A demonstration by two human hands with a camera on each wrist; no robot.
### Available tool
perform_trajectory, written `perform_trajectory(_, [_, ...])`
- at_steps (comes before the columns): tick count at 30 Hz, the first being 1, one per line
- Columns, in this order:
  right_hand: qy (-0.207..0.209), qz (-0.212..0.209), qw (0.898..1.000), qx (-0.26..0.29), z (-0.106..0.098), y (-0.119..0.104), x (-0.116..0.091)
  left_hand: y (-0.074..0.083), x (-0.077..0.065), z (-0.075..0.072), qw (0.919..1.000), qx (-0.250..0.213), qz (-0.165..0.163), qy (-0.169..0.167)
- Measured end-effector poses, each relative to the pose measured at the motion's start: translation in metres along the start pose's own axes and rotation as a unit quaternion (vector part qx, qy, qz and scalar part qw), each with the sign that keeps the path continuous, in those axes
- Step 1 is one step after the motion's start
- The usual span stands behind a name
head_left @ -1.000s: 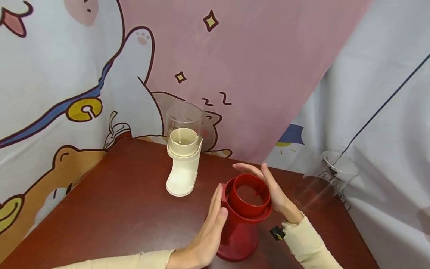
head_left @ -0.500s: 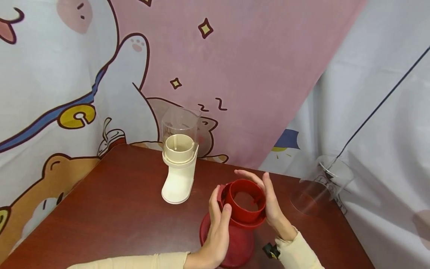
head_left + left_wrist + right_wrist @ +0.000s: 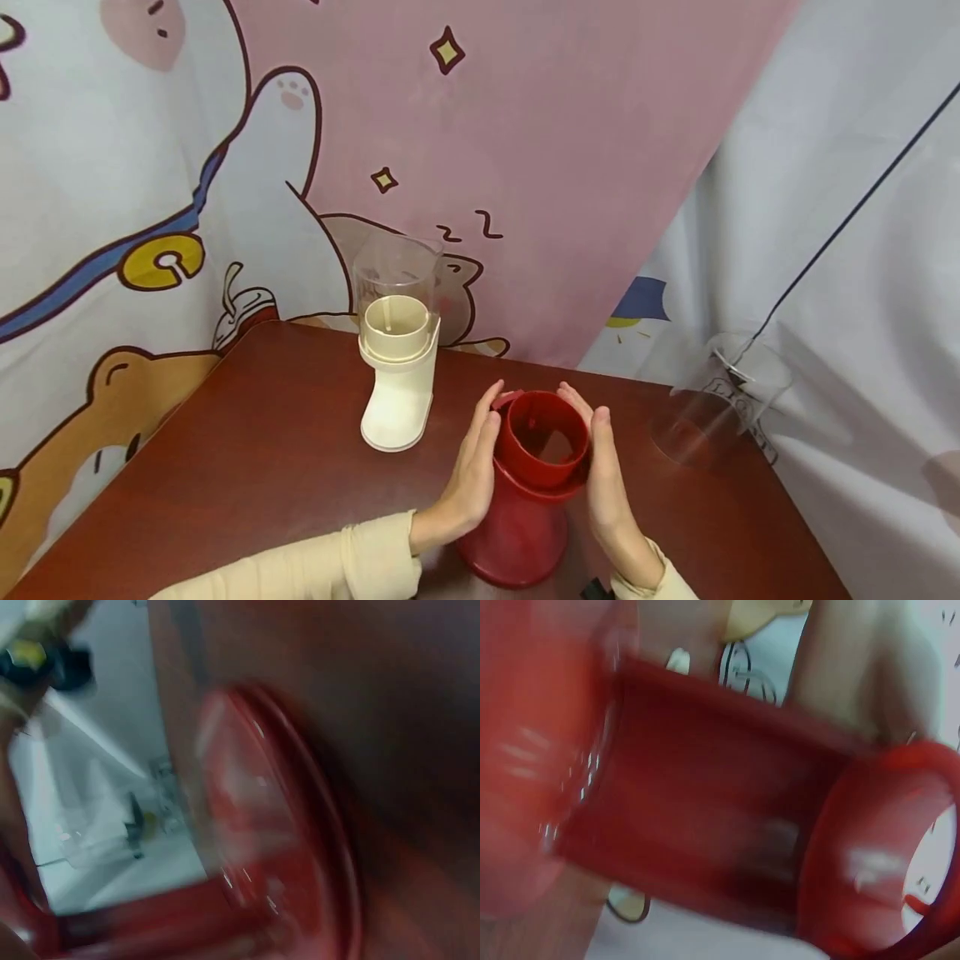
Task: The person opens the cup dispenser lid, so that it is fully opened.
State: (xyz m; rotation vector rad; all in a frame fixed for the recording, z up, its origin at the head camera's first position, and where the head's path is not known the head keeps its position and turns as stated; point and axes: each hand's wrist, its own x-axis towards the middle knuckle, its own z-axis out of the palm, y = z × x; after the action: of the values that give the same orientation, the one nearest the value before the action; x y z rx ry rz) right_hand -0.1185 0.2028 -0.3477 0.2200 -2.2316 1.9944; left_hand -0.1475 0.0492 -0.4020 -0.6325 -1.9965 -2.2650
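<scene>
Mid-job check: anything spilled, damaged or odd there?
The red stand looks intact; no spill shows. One oddity: a dark line, like a stray cord, slants down the backdrop to the right-side clear cup; whether it goes inside or behind, I can't tell.

Wrist views are blurred, the left seemingly dimmer

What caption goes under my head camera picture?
A red stand between left hand and right hand, cream holder farther back.

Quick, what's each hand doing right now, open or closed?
Left hand: open, flat against the red stand.
Right hand: open, flat against its other side.
</scene>
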Motion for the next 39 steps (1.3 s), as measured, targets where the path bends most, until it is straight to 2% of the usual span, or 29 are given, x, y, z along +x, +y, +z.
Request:
perform_trajectory(3, [-0.009,-0.001,1.0,0.006,0.003,-0.005,-0.005,-0.001,0.007,-0.007,0.9996,0.007,0.018,-0.021])
perform_trajectory(6, [-0.013,0.01,1.0,0.001,-0.002,-0.008,-0.004,0.0,0.01,-0.011,0.9991,0.018,0.011,-0.037])
perform_trajectory(8, [-0.013,0.014,1.0,-0.008,-0.009,-0.008,0.0,0.003,0.007,-0.011,0.9989,0.03,0.004,-0.035])
perform_trajectory(12, [-0.003,-0.009,1.0,-0.002,-0.025,0.0,0.017,0.011,-0.007,-0.009,0.9984,0.054,-0.017,-0.01])
perform_trajectory(14, [-0.017,-0.012,1.0,0.013,-0.03,0.007,0.025,0.017,-0.016,-0.007,0.9981,0.057,-0.023,-0.002])
perform_trajectory(16, [-0.05,-0.008,0.998,0.035,-0.029,0.015,0.031,0.021,-0.022,-0.004,0.9981,0.054,-0.032,-0.002])
perform_trajectory(19, [-0.086,0.011,0.994,0.063,-0.024,0.024,0.034,0.024,-0.024,0.001,0.9981,0.048,-0.038,-0.002])
perform_trajectory(21, [-0.073,0.018,0.994,0.074,-0.019,0.026,0.032,0.022,-0.02,0.005,0.9983,0.045,-0.038,0.003])
perform_trajectory(23, [-0.038,0.023,0.996,0.076,-0.014,0.025,0.028,0.02,-0.015,0.007,0.9986,0.039,-0.034,0.009])
perform_trajectory(26, [0.028,0.013,0.997,0.074,-0.006,0.023,0.019,0.016,-0.007,0.007,0.9995,0.022,-0.017,0.01])
perform_trajectory(30, [0.097,-0.02,0.991,0.095,0.003,0.025,0.012,0.011,0.001,0.002,1.0,-0.003,0.003,-0.009])
perform_trajectory(34, [0.132,-0.04,0.984,0.111,0.008,0.027,0.011,0.009,0.006,-0.001,0.9994,-0.016,0.01,-0.028])
perform_trajectory(39, [0.151,-0.037,0.981,0.114,0.007,0.03,0.007,0.007,0.01,-0.001,0.9979,-0.036,0.01,-0.053])
